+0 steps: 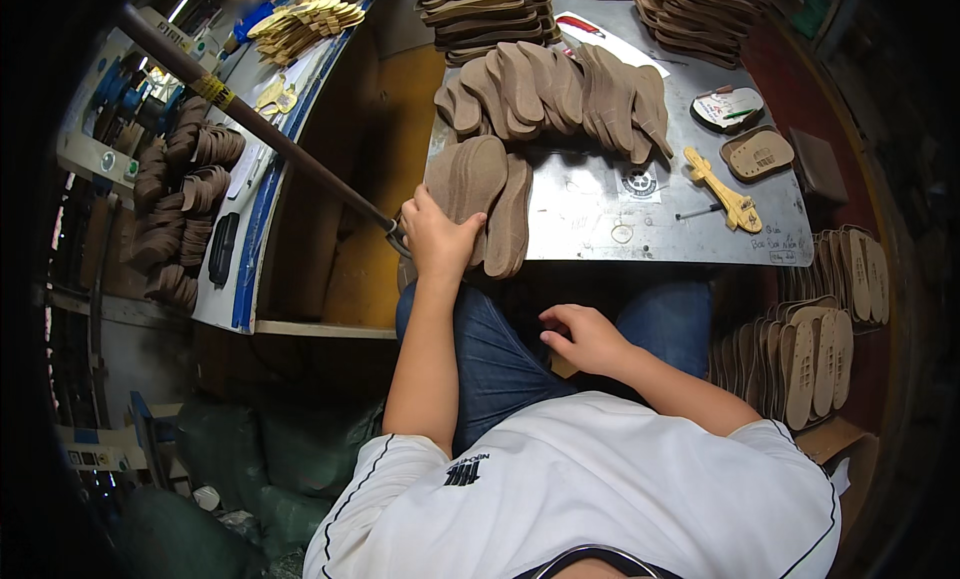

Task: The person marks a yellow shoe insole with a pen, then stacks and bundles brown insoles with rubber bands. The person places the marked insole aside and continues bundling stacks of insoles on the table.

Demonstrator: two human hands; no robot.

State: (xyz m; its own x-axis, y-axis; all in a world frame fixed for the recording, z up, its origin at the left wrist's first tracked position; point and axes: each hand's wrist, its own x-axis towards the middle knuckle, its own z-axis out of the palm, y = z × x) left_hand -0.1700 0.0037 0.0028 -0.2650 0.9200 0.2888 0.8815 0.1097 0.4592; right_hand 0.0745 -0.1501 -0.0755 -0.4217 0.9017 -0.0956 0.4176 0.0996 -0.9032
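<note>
My left hand (437, 239) grips a small bundle of brown shoe insoles (482, 194) at the near left corner of the grey metal table (590, 219). Its fingers wrap the bundle's lower end, and the insoles fan upward. My right hand (585, 337) rests low over my lap, between my jeans-clad knees, with the fingers curled; something tan shows just beneath it, but I cannot tell whether the hand holds it. A long fanned row of brown insoles (560, 94) lies across the table behind the bundle.
Stacks of insoles (490, 14) stand at the table's far edge. A yellow wooden tool (725, 189), a pen and a lone sole (760, 154) lie on the right. More soles (815, 349) stand in a box at my right. A dark rod (260, 124) slants on the left.
</note>
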